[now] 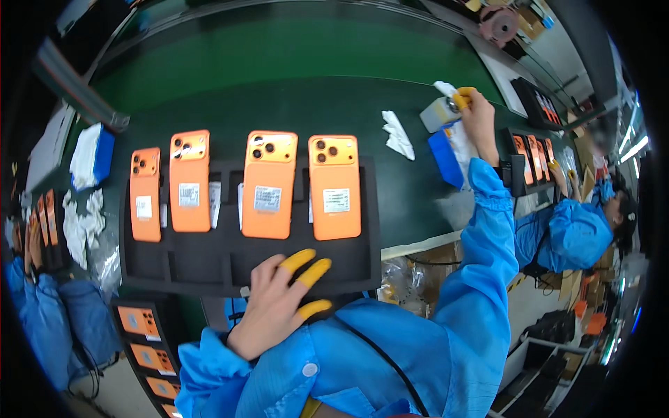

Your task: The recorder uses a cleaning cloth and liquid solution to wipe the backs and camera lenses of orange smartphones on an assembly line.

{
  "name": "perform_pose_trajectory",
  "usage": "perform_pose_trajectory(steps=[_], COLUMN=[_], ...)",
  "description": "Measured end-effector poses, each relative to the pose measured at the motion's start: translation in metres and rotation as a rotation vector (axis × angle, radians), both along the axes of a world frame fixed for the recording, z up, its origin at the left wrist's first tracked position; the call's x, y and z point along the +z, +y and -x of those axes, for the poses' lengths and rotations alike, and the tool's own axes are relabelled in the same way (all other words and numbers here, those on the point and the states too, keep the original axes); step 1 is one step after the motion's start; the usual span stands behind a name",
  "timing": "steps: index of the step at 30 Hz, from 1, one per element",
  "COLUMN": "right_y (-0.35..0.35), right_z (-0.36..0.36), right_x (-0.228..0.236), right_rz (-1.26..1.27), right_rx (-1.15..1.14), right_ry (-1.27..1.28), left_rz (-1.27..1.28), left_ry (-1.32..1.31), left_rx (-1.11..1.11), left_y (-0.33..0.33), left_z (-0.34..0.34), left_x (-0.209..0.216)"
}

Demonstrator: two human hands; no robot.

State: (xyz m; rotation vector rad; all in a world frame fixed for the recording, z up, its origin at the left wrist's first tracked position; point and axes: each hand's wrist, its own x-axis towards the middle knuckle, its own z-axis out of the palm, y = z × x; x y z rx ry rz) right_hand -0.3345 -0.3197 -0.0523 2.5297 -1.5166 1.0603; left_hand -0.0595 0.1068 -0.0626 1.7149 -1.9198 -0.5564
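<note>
Four orange phones (270, 181) lie camera side up, labels showing, in a row along the far half of a black foam tray (195, 268), their camera ends reaching past its far rim as I view it. My left hand (275, 299) is at the tray's near side, yellow-capped fingers loosely spread, no object visible in its grasp; I cannot tell whether it touches the foam. My right hand (477, 125), reaching out past the tray, has thumb and fingers drawn in on a white wipe (444, 88) at the top of a pale dispenser bottle (435, 115). Step in hand, by my judgement: wetting the wipe. A return to the phones would call for a firm pinch on the wipe and a lift clear of the bottle. Just beside the bottle is a blue box (444, 160) of wipes; a crumpled cloth (398, 136) lies between it and the tray. Bare table (300, 104) beyond the tray's far rim gives room for a sideways pass. Nearer me, the tray appears to overhang the table edge (421, 246), so pressing there could tip it.
</note>
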Motion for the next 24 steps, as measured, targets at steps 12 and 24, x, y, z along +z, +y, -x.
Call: perform_pose_trajectory(steps=[12,24], right_y=[0.056,0.172], right_z=[-0.053,-0.155], right_x=[0.009,-0.062], right_rz=[0.042,0.054], right_rx=[0.159,0.695], right_ry=[-0.232,0.035], left_rz=[0.1,0.014], left_ry=[-0.373,-0.249], left_rx=[0.142,0.168], left_y=[-0.02,-0.021], left_z=[0.021,0.02], left_x=[-0.045,-0.042])
